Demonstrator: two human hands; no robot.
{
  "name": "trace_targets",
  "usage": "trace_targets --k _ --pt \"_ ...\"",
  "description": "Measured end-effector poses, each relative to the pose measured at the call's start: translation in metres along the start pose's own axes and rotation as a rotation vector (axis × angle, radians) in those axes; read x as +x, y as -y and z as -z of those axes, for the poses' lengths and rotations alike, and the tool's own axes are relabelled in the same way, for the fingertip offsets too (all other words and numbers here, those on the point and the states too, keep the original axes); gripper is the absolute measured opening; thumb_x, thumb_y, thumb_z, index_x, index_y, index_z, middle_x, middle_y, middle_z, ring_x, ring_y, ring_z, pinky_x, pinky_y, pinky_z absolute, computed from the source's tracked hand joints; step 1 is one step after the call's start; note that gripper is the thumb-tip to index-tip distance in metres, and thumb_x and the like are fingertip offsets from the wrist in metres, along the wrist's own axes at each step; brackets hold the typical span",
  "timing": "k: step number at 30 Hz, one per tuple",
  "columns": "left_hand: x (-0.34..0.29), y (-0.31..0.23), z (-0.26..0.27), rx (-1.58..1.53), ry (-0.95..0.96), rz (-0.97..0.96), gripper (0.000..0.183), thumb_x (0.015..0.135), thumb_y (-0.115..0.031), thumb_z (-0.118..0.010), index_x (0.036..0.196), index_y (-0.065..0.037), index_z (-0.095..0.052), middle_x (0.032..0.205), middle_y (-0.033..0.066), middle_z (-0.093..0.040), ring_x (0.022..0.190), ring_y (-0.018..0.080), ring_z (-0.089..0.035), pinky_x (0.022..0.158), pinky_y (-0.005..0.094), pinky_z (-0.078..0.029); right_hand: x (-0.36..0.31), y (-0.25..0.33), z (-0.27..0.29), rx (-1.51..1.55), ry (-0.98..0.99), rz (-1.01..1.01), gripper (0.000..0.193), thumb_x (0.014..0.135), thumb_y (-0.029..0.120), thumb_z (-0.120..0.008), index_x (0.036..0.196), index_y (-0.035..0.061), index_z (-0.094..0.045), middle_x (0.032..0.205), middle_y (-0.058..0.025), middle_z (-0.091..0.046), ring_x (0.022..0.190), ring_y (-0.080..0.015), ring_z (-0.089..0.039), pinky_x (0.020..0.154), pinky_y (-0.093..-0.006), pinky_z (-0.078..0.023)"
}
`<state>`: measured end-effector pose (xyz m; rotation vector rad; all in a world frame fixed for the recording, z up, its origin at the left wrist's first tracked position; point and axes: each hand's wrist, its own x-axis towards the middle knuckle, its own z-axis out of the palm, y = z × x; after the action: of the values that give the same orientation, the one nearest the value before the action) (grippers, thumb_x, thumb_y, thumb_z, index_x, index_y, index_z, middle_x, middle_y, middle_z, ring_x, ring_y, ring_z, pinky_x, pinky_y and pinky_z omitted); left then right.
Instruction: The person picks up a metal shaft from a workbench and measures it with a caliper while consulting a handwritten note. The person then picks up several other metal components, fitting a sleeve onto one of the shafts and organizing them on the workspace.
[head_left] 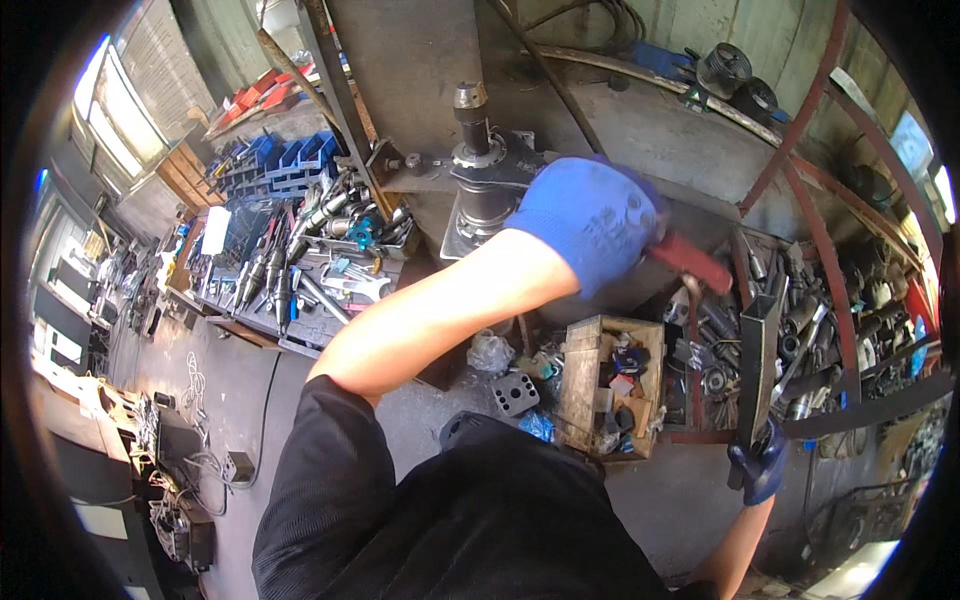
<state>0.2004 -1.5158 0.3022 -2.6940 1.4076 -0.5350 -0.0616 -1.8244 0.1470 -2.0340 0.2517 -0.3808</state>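
My left hand point(595, 225), in a blue glove, reaches across in front of me with its fingers curled. From its far side sticks out a dark red, bar-shaped thing point(697, 265), smeared by motion, so its exact kind does not show. Low on the right, my right hand point(758, 462), in a dark blue glove, is closed round the lower end of a dark rectangular metal bar point(758, 365) that stands roughly upright in view. Just beyond my left hand a steel spindle-like fixture point(485, 190) rises from the metal bench.
A wooden crate point(580, 385) of mixed scraps sits below, beside a drilled metal block point(515, 395). Tools and blue bins point(300, 155) crowd a bench at left. A rusty red frame point(820, 220) and heaps of metal parts point(800, 330) stand at right.
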Motion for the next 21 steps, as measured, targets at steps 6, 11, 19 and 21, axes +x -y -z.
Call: trace_targets --k 6,11,19,21 --pt "0.027 -0.001 0.003 -0.079 -0.055 0.276 0.020 0.085 -0.032 -0.070 0.098 -0.018 -0.074 0.097 0.0091 -0.073 0.093 0.0305 -0.071 0.078 0.0424 -0.057 0.007 -0.004 0.003 -0.118 0.036 0.116 0.049 0.068 0.021 -0.079 0.109 -0.0002 -0.063 0.084 -0.0014 -0.061 0.077 -0.0139 -0.054 0.073 -0.0314 -0.046" --pt "0.030 0.002 -0.011 -0.080 -0.127 0.325 0.021 0.085 -0.034 -0.071 0.096 -0.017 -0.075 0.094 0.0098 -0.073 0.092 0.0303 -0.071 0.079 0.0434 -0.056 0.013 0.015 -0.001 0.023 0.117 0.023 0.050 0.068 0.022 -0.080 0.109 -0.0015 -0.063 0.083 -0.0029 -0.062 0.077 -0.0151 -0.055 0.072 -0.0331 -0.048" --pt "0.014 0.009 -0.028 -0.079 -0.280 0.182 0.033 0.082 -0.048 -0.072 0.090 -0.016 -0.073 0.086 0.0110 -0.070 0.084 0.0328 -0.068 0.073 0.0462 -0.054 0.022 0.012 0.032 -0.354 0.139 0.236 0.058 0.069 0.025 -0.085 0.114 -0.0054 -0.064 0.095 -0.0171 -0.068 0.083 -0.0241 -0.064 0.082 -0.0367 -0.052" --pt "0.015 0.008 -0.025 -0.036 -0.272 0.164 0.034 0.083 -0.049 -0.071 0.090 -0.016 -0.073 0.083 0.0100 -0.068 0.083 0.0323 -0.067 0.070 0.0465 -0.053 0.031 0.039 0.036 -0.331 0.177 0.197 0.061 0.070 0.024 -0.087 0.119 -0.0057 -0.064 0.098 -0.0188 -0.069 0.086 -0.0248 -0.066 0.086 -0.0365 -0.052"
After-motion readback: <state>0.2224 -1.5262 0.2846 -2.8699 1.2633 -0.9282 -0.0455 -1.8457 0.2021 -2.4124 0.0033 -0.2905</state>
